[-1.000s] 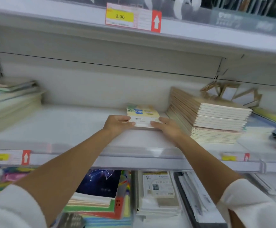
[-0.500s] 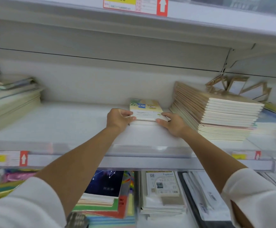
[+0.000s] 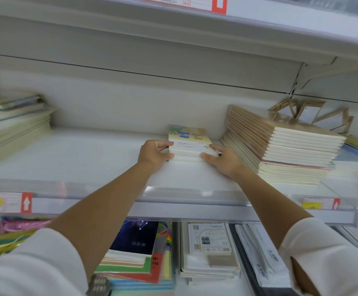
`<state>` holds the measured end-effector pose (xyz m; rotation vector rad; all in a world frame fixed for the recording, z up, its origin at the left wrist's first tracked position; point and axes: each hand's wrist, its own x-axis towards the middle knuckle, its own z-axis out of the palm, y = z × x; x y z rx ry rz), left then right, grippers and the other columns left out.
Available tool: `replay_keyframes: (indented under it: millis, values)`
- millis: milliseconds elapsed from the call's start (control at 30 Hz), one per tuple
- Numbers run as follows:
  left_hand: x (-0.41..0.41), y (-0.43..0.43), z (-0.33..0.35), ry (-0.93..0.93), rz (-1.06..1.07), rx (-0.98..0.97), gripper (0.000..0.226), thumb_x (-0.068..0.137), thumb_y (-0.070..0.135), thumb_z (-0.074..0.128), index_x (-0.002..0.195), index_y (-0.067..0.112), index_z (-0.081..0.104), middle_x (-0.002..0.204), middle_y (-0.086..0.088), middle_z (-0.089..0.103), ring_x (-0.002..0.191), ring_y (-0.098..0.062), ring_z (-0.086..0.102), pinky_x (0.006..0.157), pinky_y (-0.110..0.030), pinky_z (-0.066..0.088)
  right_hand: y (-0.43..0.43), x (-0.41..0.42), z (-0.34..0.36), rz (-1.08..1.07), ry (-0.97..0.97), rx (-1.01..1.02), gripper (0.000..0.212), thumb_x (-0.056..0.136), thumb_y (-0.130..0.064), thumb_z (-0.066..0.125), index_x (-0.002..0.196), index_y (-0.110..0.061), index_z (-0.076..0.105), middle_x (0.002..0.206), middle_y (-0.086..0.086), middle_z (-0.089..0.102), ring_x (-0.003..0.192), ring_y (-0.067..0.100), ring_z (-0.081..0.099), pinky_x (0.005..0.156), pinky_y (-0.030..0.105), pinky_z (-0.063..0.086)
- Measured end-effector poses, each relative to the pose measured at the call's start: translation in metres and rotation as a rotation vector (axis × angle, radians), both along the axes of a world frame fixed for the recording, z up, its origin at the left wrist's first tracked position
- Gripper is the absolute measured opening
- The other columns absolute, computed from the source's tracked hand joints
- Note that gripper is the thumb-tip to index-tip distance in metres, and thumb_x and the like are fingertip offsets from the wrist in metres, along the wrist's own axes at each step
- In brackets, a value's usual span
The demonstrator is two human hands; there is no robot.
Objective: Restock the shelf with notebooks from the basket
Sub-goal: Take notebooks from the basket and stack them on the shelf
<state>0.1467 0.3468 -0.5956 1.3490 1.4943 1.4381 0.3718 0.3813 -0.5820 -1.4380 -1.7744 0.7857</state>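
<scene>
Together, two hands [image 3: 155, 154] [image 3: 224, 160] grip one stack [image 3: 187, 139]

The notebooks [image 3: 188, 139] between the left grip [image 3: 152, 153] and right grip [image 3: 224, 162] are paper with a shiny cover. The shelf [image 3: 77, 159] below looks smooth. The stack [image 3: 291, 150] right of both grips is matt paper.

I grip a small stack of notebooks [image 3: 189, 144] from both sides: my left hand [image 3: 154, 153] curls round its left edge, and my right hand [image 3: 223, 159] pinches its right front corner with the thumb on the flowered top cover. The stack lies flat on the white shelf [image 3: 77, 159], just beside a taller pile of brown-covered notebooks [image 3: 280, 150] on its right and well apart from a blurred pile [image 3: 13, 124] at the far left. Below the shelf's front rail, a dark blue book [image 3: 135, 238] tops another heap.
</scene>
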Motion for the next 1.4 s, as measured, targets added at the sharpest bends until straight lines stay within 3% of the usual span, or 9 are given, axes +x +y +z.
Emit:
replay_keyframes:
  millis: [167, 367, 467, 567, 633, 733, 833, 1167, 1400]
  values:
    - [-0.002, 0.004, -0.001, 0.019, 0.024, -0.009, 0.036, 0.076, -0.002, 0.076, 0.105, 0.019, 0.073, 0.116, -0.004, 0.069, 0.107, -0.012, 0.064, 0.085, -0.039, 0.058, 0.006, 0.002, 0.000, -0.041, 0.034, -0.007, 0.067, 0.074, -0.043, 0.081, 0.132, -0.019, 0.059, 0.132, -0.001, 0.059, 0.116, 0.016, 0.058, 0.102, 0.032, 0.046]
    - [0.000, 0.004, 0.001, 0.044, 0.018, -0.017, 0.036, 0.081, -0.004, 0.071, 0.113, 0.014, 0.070, 0.121, -0.007, 0.067, 0.106, -0.015, 0.064, 0.089, -0.039, 0.056, 0.003, -0.005, 0.002, -0.060, -0.081, 0.001, 0.067, 0.082, -0.044, 0.072, 0.140, -0.018, 0.050, 0.141, -0.001, 0.051, 0.124, 0.016, 0.051, 0.093, 0.019, 0.036]
    - [0.002, -0.008, 0.011, 0.061, -0.049, -0.094, 0.049, 0.087, 0.000, 0.065, 0.133, 0.012, 0.056, 0.121, -0.013, 0.066, 0.083, -0.021, 0.063, 0.094, -0.037, 0.052, -0.009, -0.016, 0.012, -0.129, -0.190, 0.006, 0.065, 0.082, -0.045, 0.071, 0.140, -0.022, 0.050, 0.136, 0.001, 0.055, 0.123, 0.022, 0.053, 0.103, 0.030, 0.041]
    - [-0.002, -0.029, 0.020, 0.279, -0.063, -0.175, 0.068, 0.088, 0.020, 0.067, 0.148, 0.015, 0.035, 0.125, -0.010, 0.062, 0.103, -0.027, 0.063, 0.101, -0.036, 0.046, -0.032, -0.031, 0.025, -0.174, -0.259, 0.227, 0.054, 0.081, -0.039, 0.073, 0.131, -0.026, 0.057, 0.124, 0.002, 0.062, 0.115, 0.023, 0.056, 0.098, 0.038, 0.045]
    - [-0.009, -0.052, 0.028, 0.371, 0.008, -0.162, 0.054, 0.089, 0.029, 0.065, 0.137, 0.016, 0.046, 0.122, -0.008, 0.063, 0.109, -0.029, 0.061, 0.099, -0.040, 0.047, -0.052, -0.045, 0.031, -0.163, -0.219, 0.372, 0.042, 0.084, -0.031, 0.070, 0.123, -0.021, 0.061, 0.118, 0.004, 0.060, 0.100, 0.019, 0.056, 0.086, 0.029, 0.045]
    - [-0.031, -0.094, 0.040, 0.426, 0.241, -0.037, 0.010, 0.087, 0.029, 0.061, 0.090, 0.022, 0.054, 0.090, 0.000, 0.063, 0.084, -0.023, 0.061, 0.076, -0.033, 0.051, -0.087, -0.076, 0.040, -0.086, -0.112, 0.450, 0.015, 0.085, -0.025, 0.066, 0.099, -0.019, 0.064, 0.088, -0.001, 0.060, 0.079, 0.013, 0.053, 0.068, 0.027, 0.038]
    - [-0.064, -0.140, 0.047, 0.394, 0.344, -0.006, 0.020, 0.083, 0.019, 0.059, 0.068, 0.024, 0.047, 0.071, 0.004, 0.054, 0.072, -0.023, 0.056, 0.067, -0.030, 0.046, -0.125, -0.117, 0.044, 0.042, -0.040, 0.430, 0.005, 0.084, -0.021, 0.064, 0.082, -0.017, 0.062, 0.066, -0.004, 0.055, 0.062, 0.012, 0.052, 0.061, 0.030, 0.042]
    - [-0.203, -0.317, -0.011, 0.382, 0.545, -0.152, 0.027, 0.082, 0.013, 0.061, 0.059, 0.015, 0.046, 0.059, 0.002, 0.051, 0.061, -0.018, 0.048, 0.052, -0.027, 0.034, -0.263, -0.276, -0.010, 0.421, 0.021, 0.265, 0.012, 0.083, -0.019, 0.068, 0.073, -0.022, 0.061, 0.063, -0.005, 0.056, 0.058, 0.006, 0.051, 0.057, 0.024, 0.042]
    - [-0.264, -0.442, -0.088, 0.306, 0.686, -0.456, 0.033, 0.082, 0.018, 0.065, 0.057, 0.017, 0.044, 0.056, 0.002, 0.046, 0.058, -0.017, 0.046, 0.062, -0.027, 0.039, -0.347, -0.361, -0.079, 0.720, -0.091, -0.023, 0.007, 0.086, -0.013, 0.068, 0.083, -0.007, 0.067, 0.066, 0.002, 0.052, 0.063, 0.014, 0.046, 0.065, 0.030, 0.038]
